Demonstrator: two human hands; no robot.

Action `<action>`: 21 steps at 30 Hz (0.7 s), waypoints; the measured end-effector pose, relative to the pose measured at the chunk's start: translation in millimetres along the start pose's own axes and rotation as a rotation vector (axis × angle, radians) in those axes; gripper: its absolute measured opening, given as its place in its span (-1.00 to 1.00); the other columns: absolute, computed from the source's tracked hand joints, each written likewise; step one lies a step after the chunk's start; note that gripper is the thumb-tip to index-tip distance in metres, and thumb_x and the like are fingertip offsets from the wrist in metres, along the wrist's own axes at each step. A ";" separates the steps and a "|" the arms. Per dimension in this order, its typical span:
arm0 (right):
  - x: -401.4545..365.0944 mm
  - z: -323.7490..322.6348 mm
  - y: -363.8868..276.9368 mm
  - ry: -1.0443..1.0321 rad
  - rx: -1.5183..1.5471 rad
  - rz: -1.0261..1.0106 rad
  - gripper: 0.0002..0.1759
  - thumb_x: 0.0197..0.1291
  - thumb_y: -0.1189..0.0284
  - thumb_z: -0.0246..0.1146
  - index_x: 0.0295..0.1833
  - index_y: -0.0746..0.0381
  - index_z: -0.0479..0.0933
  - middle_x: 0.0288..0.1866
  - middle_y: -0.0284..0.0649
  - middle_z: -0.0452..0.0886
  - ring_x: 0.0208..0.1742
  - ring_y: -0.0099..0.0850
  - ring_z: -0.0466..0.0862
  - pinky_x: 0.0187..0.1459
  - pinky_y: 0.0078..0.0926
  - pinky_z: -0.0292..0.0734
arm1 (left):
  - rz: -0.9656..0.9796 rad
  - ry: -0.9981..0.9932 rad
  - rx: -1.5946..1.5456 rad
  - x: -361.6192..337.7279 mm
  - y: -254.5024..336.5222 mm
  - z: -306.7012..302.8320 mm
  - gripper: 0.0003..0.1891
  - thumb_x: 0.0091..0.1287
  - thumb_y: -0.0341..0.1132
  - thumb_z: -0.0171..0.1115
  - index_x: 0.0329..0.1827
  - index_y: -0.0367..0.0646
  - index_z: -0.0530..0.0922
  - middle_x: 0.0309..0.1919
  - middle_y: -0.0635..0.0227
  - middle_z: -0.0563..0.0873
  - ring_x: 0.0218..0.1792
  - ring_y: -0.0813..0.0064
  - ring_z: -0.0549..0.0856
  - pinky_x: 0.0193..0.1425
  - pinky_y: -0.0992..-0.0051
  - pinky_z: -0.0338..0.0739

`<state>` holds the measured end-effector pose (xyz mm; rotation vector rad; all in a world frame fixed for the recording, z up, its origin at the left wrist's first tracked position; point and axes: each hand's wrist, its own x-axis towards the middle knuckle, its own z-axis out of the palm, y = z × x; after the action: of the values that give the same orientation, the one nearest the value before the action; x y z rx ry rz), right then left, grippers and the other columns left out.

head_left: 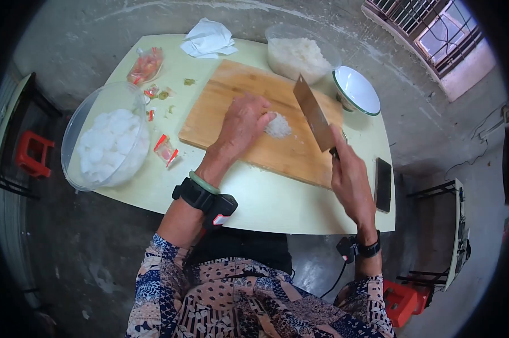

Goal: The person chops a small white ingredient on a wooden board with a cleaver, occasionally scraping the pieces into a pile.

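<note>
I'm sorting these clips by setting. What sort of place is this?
Probably a simple home or back-room food-prep spot: a cleaver held over a wooden cutting board on a small table, a clear bowl of white pieces, a bare concrete floor and a barred window.

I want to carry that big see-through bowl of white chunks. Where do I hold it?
Hold the clear bowl probably by its wide rim, one hand each side, from the left edge of the table. It is round, full, and has no handles.
</note>
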<state>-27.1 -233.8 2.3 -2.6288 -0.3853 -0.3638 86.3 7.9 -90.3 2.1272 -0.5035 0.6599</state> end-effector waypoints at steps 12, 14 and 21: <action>6.8 25.5 -37.2 -0.124 0.150 -0.042 -0.24 0.37 0.69 0.07 0.68 0.31 0.12 0.06 0.30 0.58 -0.01 0.23 0.64 0.11 0.03 0.52 | 0.047 -0.043 -0.053 -2.4 11.1 4.5 -0.80 0.34 -0.49 0.35 0.00 -0.22 0.65 -0.17 0.12 0.70 -0.03 0.04 0.67 0.11 0.17 0.57; 13.6 24.0 -37.4 -0.115 0.189 -0.018 -0.27 0.41 0.67 0.07 0.67 0.27 0.16 0.16 0.30 0.61 0.07 0.19 0.65 0.21 -0.08 0.51 | -0.019 -0.050 -0.098 -1.1 9.6 5.1 -0.80 0.34 -0.50 0.34 0.01 -0.23 0.64 -0.16 0.12 0.70 -0.04 0.05 0.67 0.10 0.15 0.58; 33.3 24.7 -13.1 -0.099 0.156 -0.131 -0.28 0.36 0.68 0.10 0.64 0.27 0.21 -0.03 0.23 0.61 -0.02 0.19 0.63 0.07 0.06 0.49 | 0.061 0.028 -0.026 -3.5 4.4 3.0 -0.80 0.33 -0.46 0.37 -0.02 -0.24 0.64 -0.15 0.06 0.65 -0.04 -0.03 0.65 0.08 0.09 0.57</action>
<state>4.1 -204.0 -3.2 -2.4813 -0.5961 -0.2358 81.9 3.4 -91.4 2.0824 -0.5603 0.7131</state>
